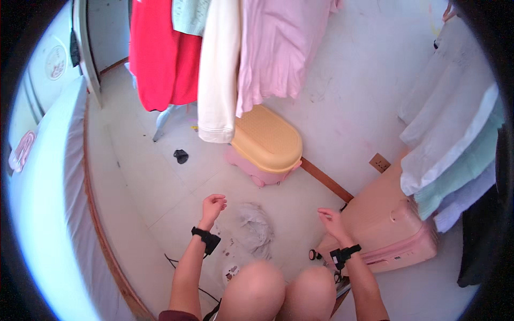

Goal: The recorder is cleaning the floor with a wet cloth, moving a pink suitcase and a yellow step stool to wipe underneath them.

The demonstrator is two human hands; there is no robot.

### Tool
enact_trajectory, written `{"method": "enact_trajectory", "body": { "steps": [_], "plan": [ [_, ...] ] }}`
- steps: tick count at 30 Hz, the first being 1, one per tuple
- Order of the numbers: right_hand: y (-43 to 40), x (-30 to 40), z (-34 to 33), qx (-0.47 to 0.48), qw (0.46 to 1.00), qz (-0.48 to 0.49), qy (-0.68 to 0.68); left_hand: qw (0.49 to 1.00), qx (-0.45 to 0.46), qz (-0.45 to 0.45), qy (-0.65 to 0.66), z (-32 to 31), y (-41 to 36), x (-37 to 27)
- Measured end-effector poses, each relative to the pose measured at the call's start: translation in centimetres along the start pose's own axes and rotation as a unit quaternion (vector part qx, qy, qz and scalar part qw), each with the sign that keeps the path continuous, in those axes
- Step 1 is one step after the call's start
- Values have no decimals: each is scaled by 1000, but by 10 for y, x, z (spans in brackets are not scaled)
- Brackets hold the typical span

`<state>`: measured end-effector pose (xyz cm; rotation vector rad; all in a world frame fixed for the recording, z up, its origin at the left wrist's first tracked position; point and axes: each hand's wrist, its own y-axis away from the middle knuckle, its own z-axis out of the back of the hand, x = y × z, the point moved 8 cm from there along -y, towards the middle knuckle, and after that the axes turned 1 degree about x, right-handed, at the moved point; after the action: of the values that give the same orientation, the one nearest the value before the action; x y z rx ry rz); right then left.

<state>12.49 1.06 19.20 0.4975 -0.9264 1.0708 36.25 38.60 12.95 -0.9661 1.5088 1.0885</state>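
My left hand (214, 209) is raised over the tiled floor, its fingers loosely curled with nothing between them. A crumpled pale grey cloth (255, 228) lies on the floor between my hands, nearer to the left one, touched by neither. My right hand (330, 220) hangs beside a pink suitcase (385, 224), fingers slightly bent and apart, holding nothing; whether it touches the suitcase I cannot tell. Each wrist wears a black strap with a small device. My bare knees show at the bottom. Beyond the cloth stands a pink storage bin with a yellow lid (267, 138).
A bed (52, 192) with a wooden edge runs along the left. Red, cream and pink garments (273, 52) hang overhead at the back, more clothes (449, 132) at the right. A small black item (181, 156) lies on the floor; a dark cable (209, 295) runs near my left forearm.
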Motion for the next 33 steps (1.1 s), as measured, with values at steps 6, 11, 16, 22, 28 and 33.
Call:
{"method": "enact_trajectory", "body": {
  "steps": [6,11,16,22,28,33],
  "plan": [
    [13,47,54,-16,999,40,6,1000,0,25,-9,5,7,-23],
    [27,80,78,4,999,36,20,999,32,21,9,-5,19,-51],
    [32,96,68,13,998,57,10,998,42,15,-38,-21,29,-70],
    [8,103,59,55,994,71,54,998,43,25,24,-33,12,-78],
    [-42,71,56,58,998,10,19,996,71,45,-19,-53,-19,-87],
    [-80,59,21,47,989,-118,-70,994,104,35,-26,-82,-46,-86]
  ]
}}
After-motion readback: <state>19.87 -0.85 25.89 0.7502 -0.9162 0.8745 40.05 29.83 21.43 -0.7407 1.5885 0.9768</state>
